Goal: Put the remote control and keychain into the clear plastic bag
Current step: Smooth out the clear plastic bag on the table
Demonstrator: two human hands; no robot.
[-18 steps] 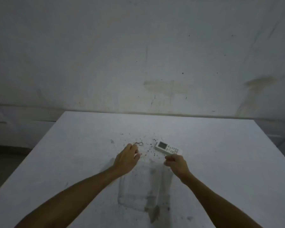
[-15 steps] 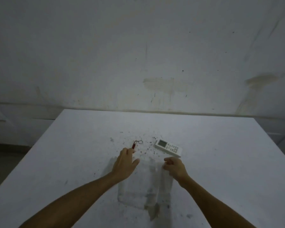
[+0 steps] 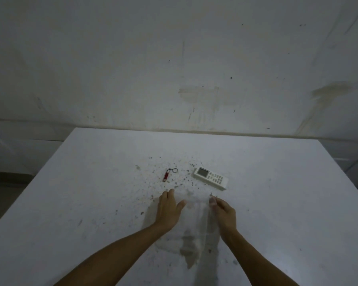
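A clear plastic bag lies flat on the white table between my forearms. My left hand rests on the bag's far left corner, fingers flat and apart. My right hand pinches the bag's far right edge between thumb and fingers. A small red keychain with a metal ring lies on the table beyond my left hand, apart from it. The white remote control with a grey screen lies slantwise beyond my right hand, untouched.
Dark specks and grime are scattered over the table around the keychain and remote. A stained white wall stands right behind the table's far edge. The table's left edge drops to a dark floor.
My left hand has drawn back from the keychain, which now lies free on the table, and has come down onto the bag. My right hand has also pulled back to the bag's edge.
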